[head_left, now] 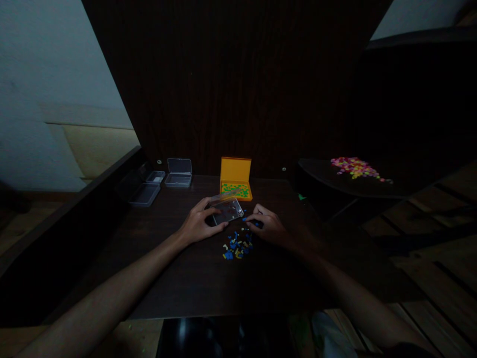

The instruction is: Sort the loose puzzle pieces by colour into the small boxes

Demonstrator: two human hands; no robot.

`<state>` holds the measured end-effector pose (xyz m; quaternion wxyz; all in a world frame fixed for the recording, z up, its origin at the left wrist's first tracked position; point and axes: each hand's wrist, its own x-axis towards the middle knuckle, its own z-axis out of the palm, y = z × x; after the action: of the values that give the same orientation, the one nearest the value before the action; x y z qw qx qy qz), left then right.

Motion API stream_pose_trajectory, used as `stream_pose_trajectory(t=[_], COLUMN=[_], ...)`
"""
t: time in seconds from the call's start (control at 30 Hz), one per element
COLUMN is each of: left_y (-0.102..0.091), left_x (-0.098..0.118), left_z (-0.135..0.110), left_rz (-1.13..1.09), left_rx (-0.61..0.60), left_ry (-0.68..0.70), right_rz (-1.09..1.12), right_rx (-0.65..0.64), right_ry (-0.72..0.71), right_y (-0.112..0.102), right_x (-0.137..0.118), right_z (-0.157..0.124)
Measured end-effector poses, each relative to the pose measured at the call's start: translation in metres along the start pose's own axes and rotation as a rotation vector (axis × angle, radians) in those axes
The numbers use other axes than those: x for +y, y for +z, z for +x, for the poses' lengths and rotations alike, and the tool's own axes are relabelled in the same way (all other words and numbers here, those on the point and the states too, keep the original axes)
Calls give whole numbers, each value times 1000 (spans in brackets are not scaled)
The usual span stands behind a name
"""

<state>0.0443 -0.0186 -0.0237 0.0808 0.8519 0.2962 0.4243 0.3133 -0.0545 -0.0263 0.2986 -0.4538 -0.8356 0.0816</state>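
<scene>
My left hand (201, 222) is closed around a clear plastic box (225, 211), holding it tilted above the table with its lid raised. A few small bits show inside it. Just to the right, my right hand (265, 222) has thumb and forefinger pinched near the box's open corner, and a small blue piece (244, 219) shows at the fingertips. Below the hands lies a loose pile of small blue, yellow and whitish pieces (237, 244). Behind the clear box stands an open orange box (235, 170) with green pieces (241, 191) in it.
Open clear boxes (179, 180) stand at the back left of the dark table (179, 288), with another clear case (146, 194) beside them. On a shelf (320, 171) to the right lies a heap of pink and yellow pieces (356, 168). A dark panel (238, 89) rises behind.
</scene>
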Motion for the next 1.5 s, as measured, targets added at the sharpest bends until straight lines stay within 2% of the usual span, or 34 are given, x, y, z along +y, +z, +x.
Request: stream_pose_trajectory(t=[0.3,0.5,0.63,0.8,0.97,1.2,1.5], left_y=[-3,-2,-2,-1,-1,-1,-1], left_x=[-3,-4,-4,-4,-4,-4,-4], left_z=[2,2,2,1,1,0,1], left_rz=[-3,-18,-16,-18,-14,-23,-54], left_rx=[-1,-13,-10,-12,-12,-15,-23], left_ry=[-23,-34,-29,-25,-21,-29,-30], right_rz=[15,-78,-165,-182,-93,-1,68], right_rx=[102,-55,-78,-49,3,-164,-159], right_ry=[2,-13,-34,-40,-55,-104,0], right_y=[-15,-23,-19,-13,-16,-20,-19], right_x=[19,37,41,40,33,22,23], right_z=[1,-3,-6,-7,-5,-6,-2])
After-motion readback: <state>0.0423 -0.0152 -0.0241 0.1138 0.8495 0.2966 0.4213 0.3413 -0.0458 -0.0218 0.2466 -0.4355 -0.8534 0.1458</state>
